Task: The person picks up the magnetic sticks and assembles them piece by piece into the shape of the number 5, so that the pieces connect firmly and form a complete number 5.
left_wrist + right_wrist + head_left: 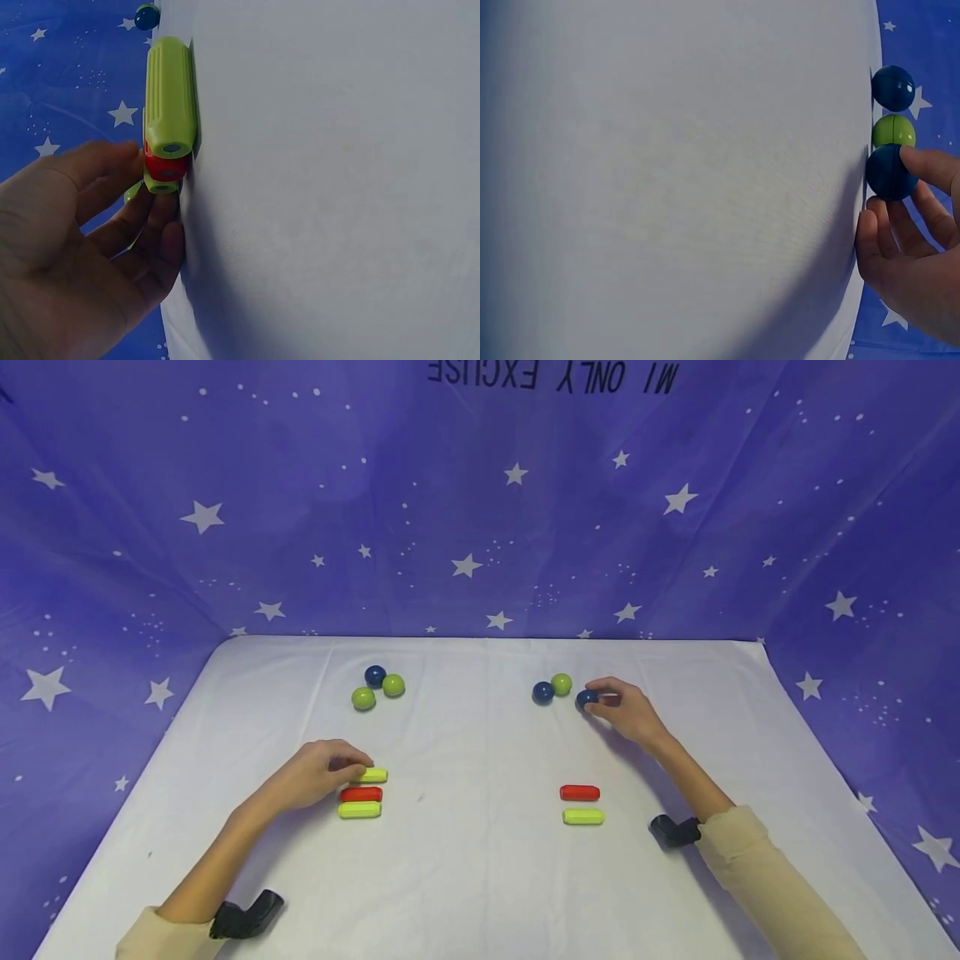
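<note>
My left hand (311,773) pinches the left end of a yellow-green ribbed stick (376,775), the farthest of three lying side by side. Closer to me lie a red stick (361,794) and another yellow-green stick (360,810); in the left wrist view the nearer yellow-green stick (169,97) partly hides the other two. On the right, my right hand (628,714) holds a dark blue ball (587,699) between thumb and fingers, at table level. Just left of it are a green ball (561,684) and a second dark blue ball (893,88).
At the back left sit a dark blue ball (375,676) and two green balls, one (393,685) close against it. A red stick (580,792) and a yellow-green stick (583,817) lie front right. The white-covered table (472,877) meets a purple starred curtain (420,527) behind.
</note>
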The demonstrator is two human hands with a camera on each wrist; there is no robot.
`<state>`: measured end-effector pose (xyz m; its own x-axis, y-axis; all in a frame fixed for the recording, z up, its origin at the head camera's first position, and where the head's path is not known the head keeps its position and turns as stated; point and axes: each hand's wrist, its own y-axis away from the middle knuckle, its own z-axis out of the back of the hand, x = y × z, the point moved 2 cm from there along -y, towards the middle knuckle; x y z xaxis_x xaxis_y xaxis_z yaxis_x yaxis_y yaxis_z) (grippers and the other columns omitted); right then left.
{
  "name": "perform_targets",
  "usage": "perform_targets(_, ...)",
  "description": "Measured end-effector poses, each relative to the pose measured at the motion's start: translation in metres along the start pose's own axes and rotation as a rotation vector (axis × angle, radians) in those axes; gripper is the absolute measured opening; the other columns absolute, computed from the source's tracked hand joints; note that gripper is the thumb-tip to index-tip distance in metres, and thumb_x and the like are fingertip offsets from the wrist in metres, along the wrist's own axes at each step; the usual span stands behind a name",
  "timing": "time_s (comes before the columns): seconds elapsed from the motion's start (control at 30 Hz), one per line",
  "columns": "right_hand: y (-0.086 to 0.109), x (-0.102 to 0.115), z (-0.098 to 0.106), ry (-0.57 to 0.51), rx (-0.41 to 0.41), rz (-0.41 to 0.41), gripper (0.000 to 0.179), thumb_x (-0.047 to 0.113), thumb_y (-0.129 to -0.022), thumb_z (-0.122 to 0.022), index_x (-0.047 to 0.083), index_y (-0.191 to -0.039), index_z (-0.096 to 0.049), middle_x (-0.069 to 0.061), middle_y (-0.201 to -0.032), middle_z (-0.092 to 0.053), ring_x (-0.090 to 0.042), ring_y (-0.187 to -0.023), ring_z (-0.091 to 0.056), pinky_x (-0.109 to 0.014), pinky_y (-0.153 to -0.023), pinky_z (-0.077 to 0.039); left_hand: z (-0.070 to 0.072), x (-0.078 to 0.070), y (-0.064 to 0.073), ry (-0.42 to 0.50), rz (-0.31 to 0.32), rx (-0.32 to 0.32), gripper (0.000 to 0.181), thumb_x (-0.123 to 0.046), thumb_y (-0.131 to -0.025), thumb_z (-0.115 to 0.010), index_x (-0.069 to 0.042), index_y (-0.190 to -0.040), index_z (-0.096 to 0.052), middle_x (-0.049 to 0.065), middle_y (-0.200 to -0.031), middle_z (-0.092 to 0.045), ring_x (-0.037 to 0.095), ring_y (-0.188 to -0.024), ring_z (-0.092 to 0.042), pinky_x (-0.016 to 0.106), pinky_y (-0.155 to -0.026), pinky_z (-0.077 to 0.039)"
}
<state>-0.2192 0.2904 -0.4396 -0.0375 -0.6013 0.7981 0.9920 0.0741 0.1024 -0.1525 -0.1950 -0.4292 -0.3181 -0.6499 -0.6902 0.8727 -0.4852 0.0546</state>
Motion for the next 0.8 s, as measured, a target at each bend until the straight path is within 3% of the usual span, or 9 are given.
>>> perform_targets(0.2,0.007,0.003,0.000,-0.004,0.002,-0.005,0.040,0.013,-0.093,-0.070,0.004,-0.130,-0.061,-0.018,-0.131,-0.059,-0.038,-0.122,-0.054,-0.053,-0.099,-0.041,0.000,0.000,-0.001,-0.022,0.009,0.027,0.021,-0.013,-0.088,-0.075,-0.006,-0.108,-0.075,-0.001,-0.099,-0.069,0.015,-0.084,-0.055,0.032,-0.073,-0.046)
perform_targets(0.37,0.013,0.009,-0.005,-0.023,0.006,0.011,0.040,0.014,-0.091,-0.073,0.004,-0.129,-0.062,-0.017,-0.128,-0.061,-0.036,-0.118,-0.058,-0.050,-0.096,-0.043,0.000,-0.001,-0.003,-0.031,0.009,0.031,0.021,-0.012,-0.088,-0.075,-0.006,-0.108,-0.075,-0.002,-0.098,-0.069,0.016,-0.086,-0.055,0.035,-0.077,-0.047)
perform_targets(0.8,0.021,0.031,-0.029,-0.066,0.084,0.063,0.038,0.012,-0.088,-0.077,0.004,-0.124,-0.065,-0.014,-0.124,-0.064,-0.032,-0.112,-0.063,-0.047,-0.093,-0.050,-0.017,-0.014,-0.027,-0.057,-0.036,-0.044,0.021,-0.006,-0.087,-0.075,-0.004,-0.108,-0.075,-0.003,-0.091,-0.066,0.015,-0.079,-0.053,0.031,-0.070,-0.046)
